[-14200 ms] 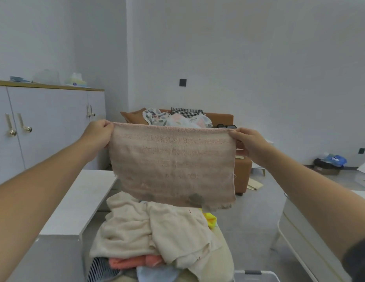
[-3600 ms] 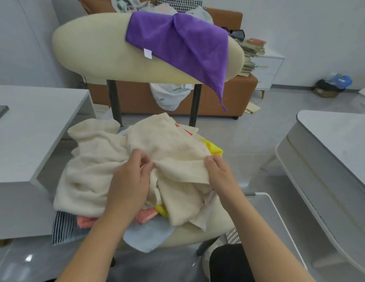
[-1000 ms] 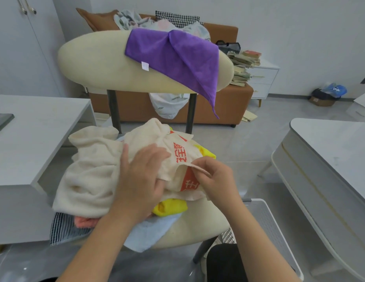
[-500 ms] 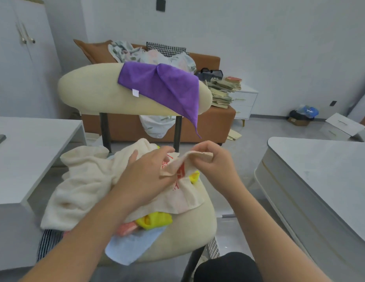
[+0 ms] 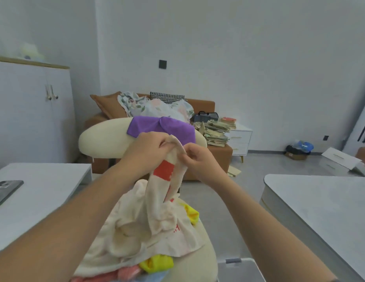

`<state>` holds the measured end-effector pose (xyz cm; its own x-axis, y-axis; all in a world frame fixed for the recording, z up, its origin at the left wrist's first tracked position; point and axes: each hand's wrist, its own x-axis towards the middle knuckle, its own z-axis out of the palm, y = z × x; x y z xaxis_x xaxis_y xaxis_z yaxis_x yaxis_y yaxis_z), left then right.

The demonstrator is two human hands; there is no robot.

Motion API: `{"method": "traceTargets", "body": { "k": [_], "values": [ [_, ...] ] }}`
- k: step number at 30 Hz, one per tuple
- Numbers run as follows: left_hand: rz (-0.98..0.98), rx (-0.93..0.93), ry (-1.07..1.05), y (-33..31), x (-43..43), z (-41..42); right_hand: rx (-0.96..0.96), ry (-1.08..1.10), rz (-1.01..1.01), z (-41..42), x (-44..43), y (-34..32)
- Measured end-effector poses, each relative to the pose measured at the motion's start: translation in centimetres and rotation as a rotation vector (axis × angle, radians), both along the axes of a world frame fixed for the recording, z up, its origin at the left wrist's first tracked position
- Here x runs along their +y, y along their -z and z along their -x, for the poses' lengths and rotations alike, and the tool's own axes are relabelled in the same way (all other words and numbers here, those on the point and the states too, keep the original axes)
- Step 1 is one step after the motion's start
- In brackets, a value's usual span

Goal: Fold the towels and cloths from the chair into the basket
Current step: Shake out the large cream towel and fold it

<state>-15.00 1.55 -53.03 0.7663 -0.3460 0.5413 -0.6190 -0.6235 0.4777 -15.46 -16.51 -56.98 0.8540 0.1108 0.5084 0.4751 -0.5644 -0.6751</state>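
My left hand (image 5: 146,151) and my right hand (image 5: 198,161) both pinch the top edge of a cream towel with red print (image 5: 167,180), lifted above the pile. Its lower part still lies on the heap of cloths (image 5: 136,231) on the cream chair (image 5: 198,259). A yellow cloth (image 5: 157,263) and a pink cloth (image 5: 126,271) show under the heap. A purple cloth (image 5: 163,127) is draped over the chair's backrest (image 5: 104,141). The white basket (image 5: 238,267) shows only its rim at the bottom edge, right of the chair.
A white table (image 5: 35,190) with a phone (image 5: 4,190) stands to the left, a grey-white table (image 5: 320,204) to the right. Behind the chair are a brown sofa (image 5: 202,104) with laundry, stacked books (image 5: 216,131) and a white cabinet (image 5: 31,110).
Both hands have raised the cream printed towel's edge up off the pile to backrest height. The view has tilted upward, so the basket and lower pile sank toward the bottom edge.
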Motion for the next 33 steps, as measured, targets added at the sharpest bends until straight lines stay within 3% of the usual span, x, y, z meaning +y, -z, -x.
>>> {"method": "traceTargets", "body": {
  "k": [5, 11, 15, 22, 28, 30, 33],
  "values": [
    [0.160, -0.050, -0.055, -6.2, 0.8, -0.7, 0.191, -0.081, 0.189, -2.0, 0.5, -1.1],
    [0.312, 0.010, -0.259, -11.1, 4.7, -2.9, 0.224, 0.108, 0.203, -3.0, -0.3, -4.2],
    [0.276, -0.020, -0.304, -12.5, 6.7, -3.1, 0.277, 0.221, 0.244, -2.8, -2.7, -6.3],
    [0.196, -0.029, -0.500, -14.2, 11.3, -3.8, 0.164, 0.334, 0.120, -0.6, -6.8, -13.7],
    [0.074, -0.030, -0.675, -16.9, 12.1, -2.5, -0.018, 0.581, 0.324, 2.1, -6.7, -20.3],
    [0.227, 0.019, -0.642, -18.7, 11.3, -1.8, -0.064, 0.615, 0.207, 2.4, -6.5, -22.1],
    [0.706, 0.143, -0.362, -21.9, 9.9, -0.6, -0.082, 0.441, -0.272, 2.8, -5.6, -24.9]
  ]
}}
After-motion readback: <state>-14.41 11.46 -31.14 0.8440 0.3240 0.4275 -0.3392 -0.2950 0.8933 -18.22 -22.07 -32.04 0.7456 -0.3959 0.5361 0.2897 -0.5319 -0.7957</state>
